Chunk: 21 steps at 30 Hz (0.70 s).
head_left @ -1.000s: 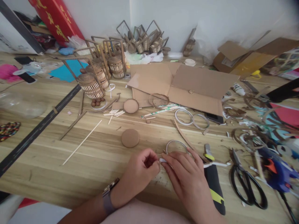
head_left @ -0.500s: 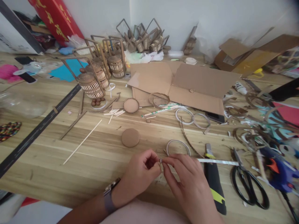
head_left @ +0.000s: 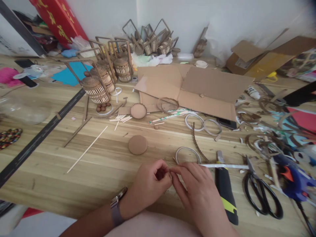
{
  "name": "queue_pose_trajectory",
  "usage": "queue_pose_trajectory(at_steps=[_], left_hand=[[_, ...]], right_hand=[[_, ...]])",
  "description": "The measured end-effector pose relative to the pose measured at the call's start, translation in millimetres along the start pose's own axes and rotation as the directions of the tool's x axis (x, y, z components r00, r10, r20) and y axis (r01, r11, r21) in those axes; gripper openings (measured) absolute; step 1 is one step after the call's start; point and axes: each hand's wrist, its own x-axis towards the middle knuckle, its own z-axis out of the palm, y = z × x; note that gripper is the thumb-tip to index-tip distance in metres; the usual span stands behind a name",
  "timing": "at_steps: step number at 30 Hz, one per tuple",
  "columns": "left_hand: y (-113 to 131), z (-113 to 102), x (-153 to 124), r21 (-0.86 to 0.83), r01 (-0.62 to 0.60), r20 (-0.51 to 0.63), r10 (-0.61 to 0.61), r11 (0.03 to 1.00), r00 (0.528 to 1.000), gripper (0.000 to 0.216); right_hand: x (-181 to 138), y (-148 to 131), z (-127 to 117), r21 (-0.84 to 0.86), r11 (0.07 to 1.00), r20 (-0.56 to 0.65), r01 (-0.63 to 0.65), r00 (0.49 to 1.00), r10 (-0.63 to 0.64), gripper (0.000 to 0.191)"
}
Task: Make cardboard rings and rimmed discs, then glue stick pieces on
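Both hands meet near the near edge of the table (head_left: 44, 184), fingertips to fingertips. Left hand (head_left: 151, 182): thumb and forefinger pinched closed, watch (head_left: 116, 205) on the wrist. Right hand (head_left: 197, 189): thumb and forefinger likewise pinched, knuckles up. Both grip the end of a narrow pale strip (head_left: 228, 166); the pinched part is covered by the fingers. The strip emerges from the right hand and runs toward the right edge, crossing a black-and-yellow cutter (head_left: 226, 194) and reaching the blades of black-handled scissors (head_left: 263, 194).

Just beyond the right hand: a pale ring (head_left: 189, 148), flat on the surface; beside it, a curved ridged cardboard strip (head_left: 195, 140). Beyond the left hand, toward the far edge: a plain cardboard disc (head_left: 137, 144). Left of the disc, a thin stick (head_left: 87, 149) lies aslant.

Toward mid-surface: a round piece with ridged rim (head_left: 138, 111), short pale sticks (head_left: 120, 119) just nearer and to its left. Folded cardboard sheets (head_left: 212, 85) lie farther back, right of centre.

Left of these, small lidded baskets (head_left: 95, 90) with tall handles stand upright; brown balls (head_left: 103, 107) sit at the foot of the nearest. A long black bar (head_left: 49, 128) runs diagonally toward the left edge. By the right edge: blue glue gun (head_left: 296, 181) among scraps. Toward the far right corner: an open cardboard box (head_left: 271, 59).
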Motion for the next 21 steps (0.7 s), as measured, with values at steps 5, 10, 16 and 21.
queue_pose_trajectory(at_steps=[5, 10, 16, 21], left_hand=[[-0.8, 0.1, -0.1, 0.005, -0.016, 0.012, 0.016, 1.000, 1.000, 0.009], [0.5, -0.9, -0.9, 0.007, -0.014, 0.017, 0.013, 1.000, 1.000, 0.008], [3.2, -1.2, -1.9, -0.022, -0.004, 0.030, 0.004, 1.000, 1.000, 0.008], [2.3, -1.1, -1.0, -0.018, -0.017, 0.028, 0.018, 1.000, 0.999, 0.008]], right_hand=[[1.3, 2.5, -2.5, 0.020, 1.000, 0.009, 0.016, 1.000, -0.017, 0.024], [-0.7, 6.6, -3.2, 0.088, 0.996, 0.036, 0.011, 0.999, -0.014, 0.017], [-3.5, 11.9, -2.5, 0.148, 0.989, 0.077, -0.026, 0.997, 0.014, 0.013], [-3.9, 13.0, -2.2, 0.175, 0.983, 0.093, -0.053, 0.995, 0.037, 0.012]])
